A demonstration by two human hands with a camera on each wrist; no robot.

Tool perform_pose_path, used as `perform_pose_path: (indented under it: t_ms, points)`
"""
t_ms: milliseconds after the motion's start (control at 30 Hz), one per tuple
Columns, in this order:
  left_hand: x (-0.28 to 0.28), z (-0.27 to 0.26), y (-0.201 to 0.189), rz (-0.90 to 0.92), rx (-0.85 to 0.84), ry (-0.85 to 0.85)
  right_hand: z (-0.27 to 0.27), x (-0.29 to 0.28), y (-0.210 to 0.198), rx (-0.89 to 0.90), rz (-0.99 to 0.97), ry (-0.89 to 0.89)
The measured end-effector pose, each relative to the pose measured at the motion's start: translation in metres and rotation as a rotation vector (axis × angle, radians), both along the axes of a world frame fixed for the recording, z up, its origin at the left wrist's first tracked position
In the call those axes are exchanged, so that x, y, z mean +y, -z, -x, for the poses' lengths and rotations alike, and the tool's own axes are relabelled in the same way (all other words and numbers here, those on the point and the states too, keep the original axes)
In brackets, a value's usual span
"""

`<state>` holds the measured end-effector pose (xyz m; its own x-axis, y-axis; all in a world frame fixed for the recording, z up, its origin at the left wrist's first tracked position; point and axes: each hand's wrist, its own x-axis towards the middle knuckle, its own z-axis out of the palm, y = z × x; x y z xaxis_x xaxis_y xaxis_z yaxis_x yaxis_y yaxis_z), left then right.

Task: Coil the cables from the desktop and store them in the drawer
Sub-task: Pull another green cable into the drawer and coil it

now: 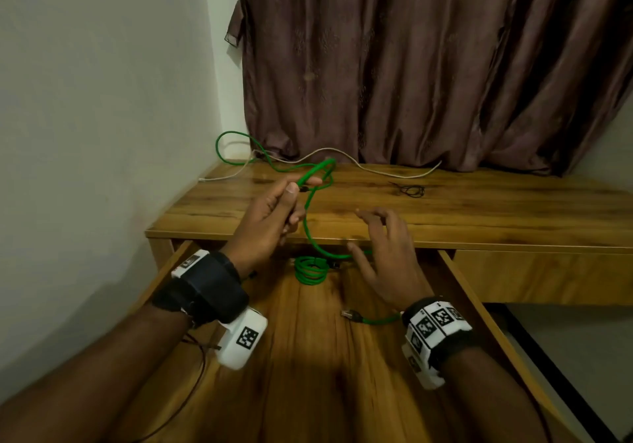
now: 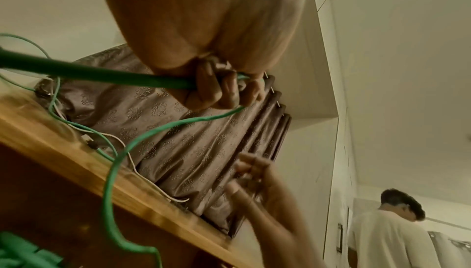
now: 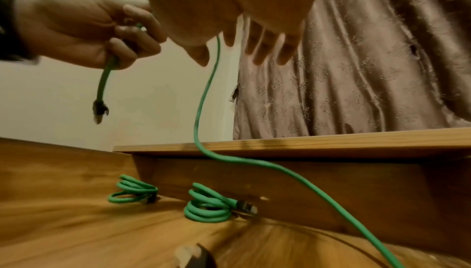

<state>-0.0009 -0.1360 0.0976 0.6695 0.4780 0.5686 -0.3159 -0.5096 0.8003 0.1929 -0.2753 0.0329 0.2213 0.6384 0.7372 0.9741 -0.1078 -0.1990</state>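
Note:
My left hand [image 1: 297, 186] grips a green cable [image 1: 308, 227] close to its end, above the desk's front edge. In the right wrist view the cable's plug [image 3: 100, 111] dangles below that hand [image 3: 127, 36]. The cable drops over the desk edge into the open drawer [image 1: 308, 357], passes under my right hand [image 1: 373, 233] and ends in a plug [image 1: 349, 314]. My right hand hovers with fingers [image 3: 265, 48] straight and spread, its thumb by the cable. Two green coils [image 3: 132, 189] [image 3: 209, 206] lie at the drawer's back.
On the desktop [image 1: 479, 209] lie a white cable [image 1: 394, 171], a small black cable [image 1: 411, 191] and more green cable [image 1: 233, 137] at the back left. A brown curtain [image 1: 411, 66] hangs behind, a wall stands left. Another person [image 2: 397, 232] stands in the background.

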Motion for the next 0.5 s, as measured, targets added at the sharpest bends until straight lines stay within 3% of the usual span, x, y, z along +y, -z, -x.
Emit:
perform_pose_path:
  t_ms: [100, 167, 400, 500]
  points:
    - [-0.002, 0.000, 0.020, -0.044, 0.113, 0.011, 0.014, -0.001, -0.005, 0.005, -0.281, -0.045]
    - [0.000, 0.002, 0.037, -0.078, 0.169, -0.010, 0.019, -0.004, -0.009, 0.016, -0.336, -0.084]
    - [-0.005, 0.009, 0.067, -0.122, 0.296, 0.236, 0.026, 0.010, 0.005, -0.223, 0.021, -0.259]
    - [-0.012, 0.008, 0.080, -0.114, 0.335, 0.253, 0.017, 0.021, 0.024, -0.210, 0.063, -0.373]
